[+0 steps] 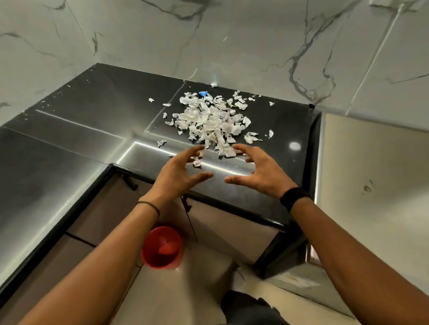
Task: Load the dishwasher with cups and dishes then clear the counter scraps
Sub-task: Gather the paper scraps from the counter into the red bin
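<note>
Scraps are heaped on black counter; left hand and right hand are held just before them, fingers spread, nothing gripped

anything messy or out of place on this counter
Yes: torn white scraps lie strewn in a loose pile on the black counter, strays scattered around it, one blue bit at its far edge.

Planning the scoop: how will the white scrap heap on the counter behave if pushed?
The scrap heap looks like thin, crumpled torn bits: probably light and floppy. Strays lie apart, so it likely scatters. The glossy counter should let pieces slide.
</note>
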A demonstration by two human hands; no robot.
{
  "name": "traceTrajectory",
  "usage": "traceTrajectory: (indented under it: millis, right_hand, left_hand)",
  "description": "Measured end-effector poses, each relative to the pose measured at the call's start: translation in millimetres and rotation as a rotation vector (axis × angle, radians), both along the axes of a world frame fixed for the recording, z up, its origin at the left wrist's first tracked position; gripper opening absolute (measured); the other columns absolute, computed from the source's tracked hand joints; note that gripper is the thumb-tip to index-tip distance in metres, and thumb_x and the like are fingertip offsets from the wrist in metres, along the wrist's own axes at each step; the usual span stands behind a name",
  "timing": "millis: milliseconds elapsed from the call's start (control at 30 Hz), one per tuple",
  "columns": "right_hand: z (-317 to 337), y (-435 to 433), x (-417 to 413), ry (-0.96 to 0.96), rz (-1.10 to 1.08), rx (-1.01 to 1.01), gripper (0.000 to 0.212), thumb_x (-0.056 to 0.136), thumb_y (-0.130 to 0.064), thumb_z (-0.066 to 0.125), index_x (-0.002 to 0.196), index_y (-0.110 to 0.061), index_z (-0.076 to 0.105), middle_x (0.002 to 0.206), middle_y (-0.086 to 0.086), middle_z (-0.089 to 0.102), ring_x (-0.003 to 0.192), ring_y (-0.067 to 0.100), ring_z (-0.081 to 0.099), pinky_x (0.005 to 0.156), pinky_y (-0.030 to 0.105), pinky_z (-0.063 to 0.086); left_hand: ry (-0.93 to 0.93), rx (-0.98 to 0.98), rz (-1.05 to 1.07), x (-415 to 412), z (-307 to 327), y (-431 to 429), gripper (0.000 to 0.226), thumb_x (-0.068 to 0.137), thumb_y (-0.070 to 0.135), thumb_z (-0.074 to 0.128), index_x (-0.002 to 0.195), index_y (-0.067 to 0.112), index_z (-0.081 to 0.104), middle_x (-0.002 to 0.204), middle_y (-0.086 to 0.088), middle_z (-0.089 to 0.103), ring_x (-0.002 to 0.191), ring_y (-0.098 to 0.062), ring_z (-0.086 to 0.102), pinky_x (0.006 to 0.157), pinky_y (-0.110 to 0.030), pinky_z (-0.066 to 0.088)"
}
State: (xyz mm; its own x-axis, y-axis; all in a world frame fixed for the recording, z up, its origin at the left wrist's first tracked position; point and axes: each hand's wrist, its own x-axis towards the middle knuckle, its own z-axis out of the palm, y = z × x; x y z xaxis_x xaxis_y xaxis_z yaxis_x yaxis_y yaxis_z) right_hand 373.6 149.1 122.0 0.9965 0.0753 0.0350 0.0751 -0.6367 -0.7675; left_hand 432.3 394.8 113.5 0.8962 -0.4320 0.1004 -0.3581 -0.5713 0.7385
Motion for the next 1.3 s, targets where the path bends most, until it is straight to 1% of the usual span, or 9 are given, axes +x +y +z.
traceTrajectory:
  millis: [167,400,600,800,1033,1100,1167,1233,1300]
  right_hand:
    - [-3.8,-18.9,102.5,0.036,0.064,-0.229,0.101,0.065,-0.062,0.082,0.150,-0.032,0.036,0.149,0.002,0.041,0.136,0.021,0.041,0.115,0.040,0.035]
    - [-20.8,-35.5,207.7,0.176,0.045,-0.381,0.115,0.056,-0.074,0.079,0.151,-0.035,0.027,0.154,0.006,0.033,0.141,0.029,0.036,0.115,0.049,0.035]
    - [-39.7,-29.5,255.5,0.273,0.010,-0.388,0.118,0.056,-0.073,0.080,0.153,-0.035,0.023,0.158,0.010,0.026,0.143,0.034,0.034,0.114,0.053,0.036]
    - [-52.6,-9.4,292.5,0.350,-0.004,-0.477,0.121,0.058,-0.070,0.081,0.155,-0.038,0.017,0.166,0.008,0.008,0.150,0.035,0.018,0.120,0.051,0.025]
    - [-68.8,10.2,317.5,0.556,-0.006,-0.583,0.126,0.059,-0.068,0.083,0.154,-0.048,0.003,0.167,0.007,-0.003,0.149,0.049,0.005,0.116,0.064,0.025]
    - [-71.2,19.0,318.9,0.565,-0.020,-0.645,0.116,0.066,-0.063,0.081,0.154,-0.046,0.009,0.166,0.006,0.000,0.147,0.049,0.013,0.111,0.065,0.032]
    - [-72.4,24.2,318.6,0.544,-0.028,-0.679,0.095,0.077,-0.052,0.078,0.153,-0.042,0.020,0.165,0.006,0.008,0.143,0.049,0.024,0.108,0.063,0.037]
    - [-72.2,27.1,314.7,0.451,-0.050,-0.715,0.066,0.093,-0.027,0.065,0.150,-0.037,0.033,0.159,0.008,0.026,0.134,0.045,0.039,0.104,0.056,0.044]
    - [-71.5,28.8,307.3,0.346,-0.087,-0.739,0.056,0.097,-0.005,0.049,0.145,-0.032,0.043,0.146,0.008,0.043,0.122,0.040,0.048,0.098,0.049,0.047]
  left_hand:
    - [-0.058,0.197,0.004,85.6,3.3,-17.1,0.087,0.075,0.059,0.078,0.149,0.034,0.040,0.149,0.001,0.049,0.136,-0.019,0.045,0.113,-0.041,0.040]
    - [-0.110,0.438,0.009,189.8,-13.6,-31.1,0.098,0.069,0.073,0.072,0.151,0.031,0.037,0.149,-0.003,0.044,0.138,-0.024,0.039,0.114,-0.044,0.037]
    - [-0.072,0.621,-0.024,261.2,-34.8,-26.0,0.107,0.063,0.078,0.071,0.152,0.040,0.027,0.157,-0.008,0.033,0.145,-0.031,0.028,0.110,-0.060,0.037]
    - [0.010,0.715,-0.200,314.3,-43.0,-35.4,0.118,0.060,0.074,0.078,0.155,0.044,0.015,0.167,-0.004,0.008,0.153,-0.037,0.002,0.112,-0.068,0.030]
    - [0.070,0.843,-0.379,341.1,-64.1,-54.1,0.123,0.062,0.077,0.074,0.153,0.054,-0.007,0.166,0.002,-0.017,0.150,-0.044,-0.014,0.106,-0.078,0.026]
    - [0.041,0.886,-0.419,344.0,-72.8,-59.2,0.118,0.066,0.077,0.071,0.153,0.053,-0.005,0.167,0.001,-0.013,0.150,-0.047,-0.010,0.105,-0.079,0.026]
    - [0.012,0.881,-0.435,344.3,-73.7,-63.7,0.105,0.072,0.071,0.070,0.154,0.050,0.007,0.167,-0.002,0.003,0.150,-0.047,0.002,0.105,-0.075,0.032]
    - [-0.064,0.824,-0.424,341.8,-70.5,-65.6,0.081,0.083,0.054,0.070,0.152,0.042,0.029,0.156,-0.006,0.031,0.145,-0.041,0.027,0.103,-0.061,0.045]
    - [-0.169,0.718,-0.407,334.3,-67.6,-64.6,0.055,0.091,0.037,0.068,0.142,0.035,0.048,0.132,-0.004,0.052,0.125,-0.029,0.053,0.091,-0.048,0.055]
